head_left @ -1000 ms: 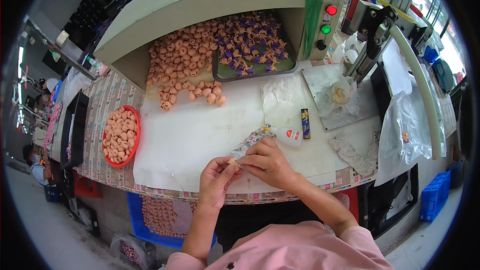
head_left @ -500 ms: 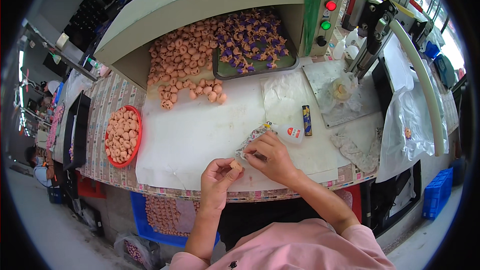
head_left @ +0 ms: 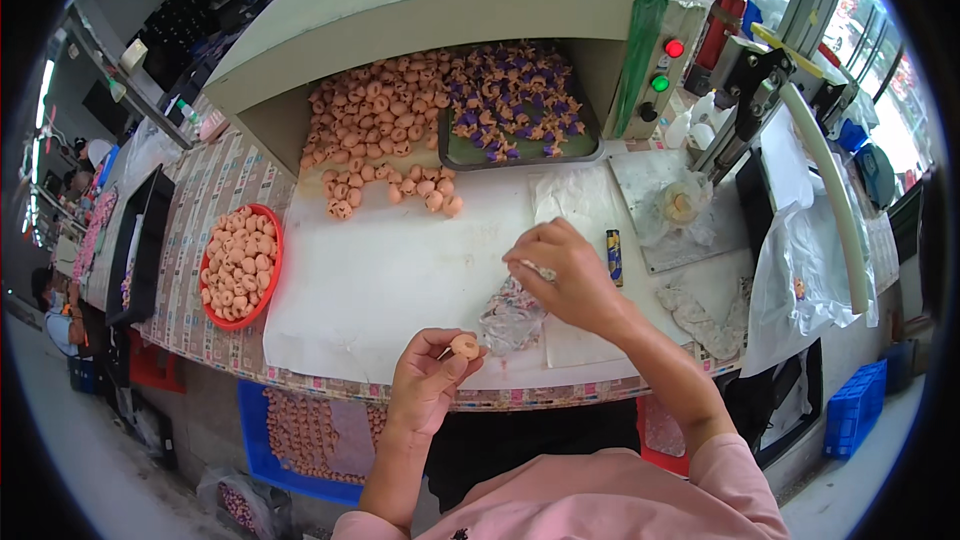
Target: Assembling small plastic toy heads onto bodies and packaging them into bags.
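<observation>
My left hand (head_left: 430, 375) pinches a small peach-coloured hollow doll head (head_left: 465, 346) between thumb and fingers, above the near edge of the table. My right hand (head_left: 565, 275) is further forward, bent at the wrist, its thumb and fingers drawn together. Whatever lies between those fingertips is too small or hidden to make out. Below the right hand lies a crumpled clear plastic bag (head_left: 510, 320) with speckled contents. A dark blue and gold tube-shaped pack (head_left: 613, 258) stands just right of it.
A boxy machine (head_left: 420, 5) shelters piled doll heads (head_left: 375, 105) and a dark tray (head_left: 530, 159) of purple-and-tan figure parts. To the left is a red basin (head_left: 274, 265) of heads. A lever press (head_left: 740, 105) rises at right; a blue crate (head_left: 262, 460) sits below the table.
My right hand has moved forward, away from my left hand, and now covers the white bottle seen before. My left hand still holds the doll head, turned slightly. The whole view has shifted a little.
</observation>
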Available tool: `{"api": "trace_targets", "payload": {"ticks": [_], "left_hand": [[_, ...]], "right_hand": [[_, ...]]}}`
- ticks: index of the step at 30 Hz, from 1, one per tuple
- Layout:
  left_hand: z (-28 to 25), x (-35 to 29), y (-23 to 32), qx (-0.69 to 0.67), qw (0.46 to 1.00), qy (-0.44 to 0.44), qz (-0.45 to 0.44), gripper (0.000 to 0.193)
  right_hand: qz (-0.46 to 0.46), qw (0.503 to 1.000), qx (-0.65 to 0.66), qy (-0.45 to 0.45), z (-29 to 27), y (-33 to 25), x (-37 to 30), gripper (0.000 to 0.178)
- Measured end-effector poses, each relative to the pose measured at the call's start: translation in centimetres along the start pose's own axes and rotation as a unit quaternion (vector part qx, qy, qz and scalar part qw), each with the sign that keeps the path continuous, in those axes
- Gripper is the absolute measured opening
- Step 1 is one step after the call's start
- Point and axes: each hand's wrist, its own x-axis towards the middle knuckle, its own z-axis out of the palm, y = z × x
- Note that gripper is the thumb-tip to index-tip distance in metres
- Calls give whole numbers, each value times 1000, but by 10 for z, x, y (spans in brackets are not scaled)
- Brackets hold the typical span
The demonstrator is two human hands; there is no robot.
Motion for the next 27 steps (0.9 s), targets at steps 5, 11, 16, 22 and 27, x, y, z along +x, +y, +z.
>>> {"api": "trace_targets", "payload": {"ticks": [5,11,16,22,27], "left_hand": [[-11,-14,10,-30,1000,-4,8,28],[-14,-21,17,-47,999,0,-8,28],[-14,-22,21,-78,997,-14,-21,28],[-29,-13,24,-93,996,-6,-16,31],[-18,2,11,-90,994,-36,-47,31]], "right_hand": [[-7,979,-184,91,-14,56,61,11],[-22,963,-251,97,16,107,123,11],[156,949,-274,27,39,116,146,15],[79,994,-9,75,25,43,105,17],[111,968,206,-90,16,-29,-3,21]]}}
